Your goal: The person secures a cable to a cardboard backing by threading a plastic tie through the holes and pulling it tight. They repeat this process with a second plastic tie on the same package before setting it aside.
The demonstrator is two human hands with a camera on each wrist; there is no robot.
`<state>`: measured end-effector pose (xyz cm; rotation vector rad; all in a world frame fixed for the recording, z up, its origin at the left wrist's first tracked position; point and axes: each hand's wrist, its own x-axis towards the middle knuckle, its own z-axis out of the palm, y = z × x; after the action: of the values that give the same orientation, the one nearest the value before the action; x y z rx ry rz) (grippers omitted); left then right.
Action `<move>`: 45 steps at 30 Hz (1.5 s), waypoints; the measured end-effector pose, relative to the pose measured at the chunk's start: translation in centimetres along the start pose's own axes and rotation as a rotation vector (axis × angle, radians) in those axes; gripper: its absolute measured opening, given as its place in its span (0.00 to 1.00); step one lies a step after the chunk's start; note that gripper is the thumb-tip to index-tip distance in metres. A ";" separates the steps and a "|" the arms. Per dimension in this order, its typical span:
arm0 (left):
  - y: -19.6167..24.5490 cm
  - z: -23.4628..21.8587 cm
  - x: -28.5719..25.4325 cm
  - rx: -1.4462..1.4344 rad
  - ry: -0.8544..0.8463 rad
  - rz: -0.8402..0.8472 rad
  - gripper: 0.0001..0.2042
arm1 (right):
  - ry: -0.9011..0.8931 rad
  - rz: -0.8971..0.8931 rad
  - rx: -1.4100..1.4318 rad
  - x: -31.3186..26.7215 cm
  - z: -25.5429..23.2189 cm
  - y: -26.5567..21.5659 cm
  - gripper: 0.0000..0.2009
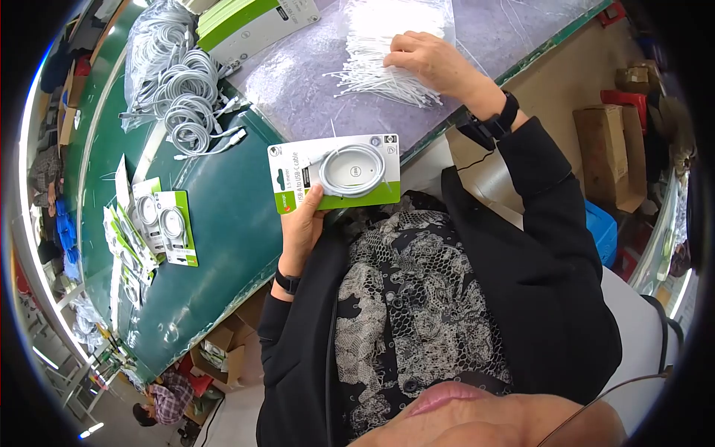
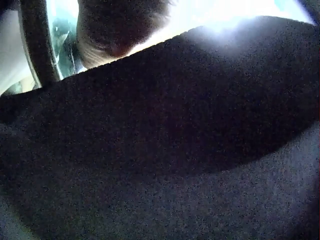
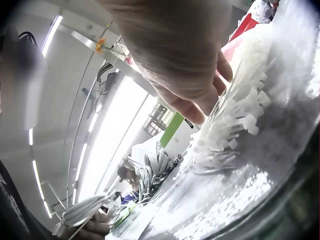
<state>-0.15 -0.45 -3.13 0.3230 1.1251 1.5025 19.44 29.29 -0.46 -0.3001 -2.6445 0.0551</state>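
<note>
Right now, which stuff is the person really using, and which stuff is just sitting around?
In use:
- cable card, held by the left hand
- white cable ties, under the right hand

Just lying about:
- loose coiled cables
- finished cable cards
- green-and-white box
- cardboard boxes on the floor

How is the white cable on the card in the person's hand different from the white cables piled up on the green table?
The coiled white cable lies on a green-and-white card held by the left hand; the loose white cable coils have no card. The carded cable is one neat ring, while the loose coils lie heaped on the green table. Both are white and wound into rings.
</note>
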 end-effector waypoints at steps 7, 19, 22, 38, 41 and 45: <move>0.4 0.1 0.2 -0.051 -0.009 -0.028 0.19 | -0.128 -0.127 -0.036 0.6 0.4 0.7 0.05; 2.7 2.0 0.1 -0.429 -0.022 0.028 0.18 | 0.199 -0.065 0.477 3.3 -2.9 -2.2 0.09; 4.6 3.7 0.8 -0.603 -0.036 0.024 0.17 | 0.237 -0.098 0.447 4.4 -4.3 -4.4 0.08; 5.9 7.0 3.3 -1.483 -0.418 -0.278 0.10 | 0.447 0.304 0.715 4.3 -4.1 -15.5 0.06; 5.9 6.8 3.3 -1.499 -0.424 -0.250 0.10 | 0.461 0.292 0.699 4.3 -3.9 -15.4 0.06; 5.9 6.6 3.3 -1.497 -0.436 -0.253 0.10 | 0.458 0.274 0.706 4.3 -3.9 -15.4 0.07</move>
<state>0.15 6.32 3.53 -0.4996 -0.4327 1.5413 14.46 15.11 6.33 -0.3687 -1.9617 0.8729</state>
